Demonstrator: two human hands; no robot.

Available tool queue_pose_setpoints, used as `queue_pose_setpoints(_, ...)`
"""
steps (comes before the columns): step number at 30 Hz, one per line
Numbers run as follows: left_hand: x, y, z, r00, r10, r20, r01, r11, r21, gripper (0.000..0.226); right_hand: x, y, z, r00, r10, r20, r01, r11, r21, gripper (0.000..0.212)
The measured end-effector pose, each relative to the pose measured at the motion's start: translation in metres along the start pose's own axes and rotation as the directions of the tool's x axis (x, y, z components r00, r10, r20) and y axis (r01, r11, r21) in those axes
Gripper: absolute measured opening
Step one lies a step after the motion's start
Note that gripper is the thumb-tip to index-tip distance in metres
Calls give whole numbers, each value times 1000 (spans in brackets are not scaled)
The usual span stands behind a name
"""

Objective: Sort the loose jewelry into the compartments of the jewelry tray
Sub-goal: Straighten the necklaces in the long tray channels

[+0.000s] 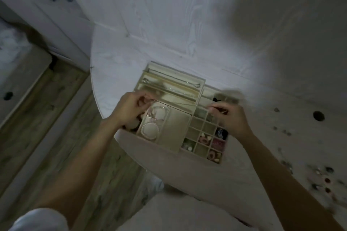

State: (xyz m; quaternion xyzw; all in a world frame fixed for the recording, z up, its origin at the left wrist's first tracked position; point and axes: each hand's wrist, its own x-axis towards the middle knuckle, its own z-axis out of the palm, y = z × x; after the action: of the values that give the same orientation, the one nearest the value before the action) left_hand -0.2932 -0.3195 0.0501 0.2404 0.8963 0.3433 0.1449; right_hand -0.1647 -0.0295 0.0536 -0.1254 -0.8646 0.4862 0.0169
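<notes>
The jewelry tray [174,116] sits at the near edge of a round white table [169,47], its long slots running from upper left to lower right across the view and its grid of small square compartments [204,131] on the right side. A thin chain [180,103] is stretched nearly taut between the two hands, its long axis running left to right above the tray and roughly parallel to the long slots. The left hand [129,108] has its fingers curled and pinches the left end of the chain; the right hand [228,117] has its fingers curled and pinches the right end. Two beaded bracelets [153,124] lie as rings in the near-left compartment. Several grid compartments hold small pink and dark pieces; detail is blurred. Loose jewelry [319,174] is scattered on the table at far right, well apart from the tray. The table surface shows white wood grain. A wood-pattern floor [47,127] lies to the left, below white panelled furniture [62,15]. Lighting is dim.
</notes>
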Motion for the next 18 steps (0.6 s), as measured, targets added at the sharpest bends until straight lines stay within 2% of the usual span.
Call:
queue_pose_setpoints(4, 40, -37, -25, 993, 89, 77, -105, 966, 237, 20, 24, -4, 31, 998, 39, -42, -44, 992, -121, 15)
queue_pose_setpoints(6, 53, -54, -32, 990, 114, 80, -133, 945, 299, 17, 30, -7, 44, 996, 58, -62, -69, 979, -193, 15)
queue_pose_setpoints(9, 63, -63, -29, 989, 139, 50, -148, 944, 297, 16, 37, -12, 58, 996, 70, -49, -80, 966, -245, 14)
queue_pose_setpoints(12, 66, -56, -9, 970, 239, 33, -238, 926, 292, 14, 42, -20, 67, 998, 66, -13, -67, 959, -277, 14)
queue_pose_setpoints(16, 69, -52, 12, 952, 281, 120, -305, 893, 331, 9, 46, -28, 69, 998, 57, -32, -64, 962, -264, 13)
queue_pose_setpoints(18, 74, -48, 16, 930, 286, 229, -357, 850, 388, 12, 46, -28, 68, 997, 74, -32, -80, 965, -248, 12)
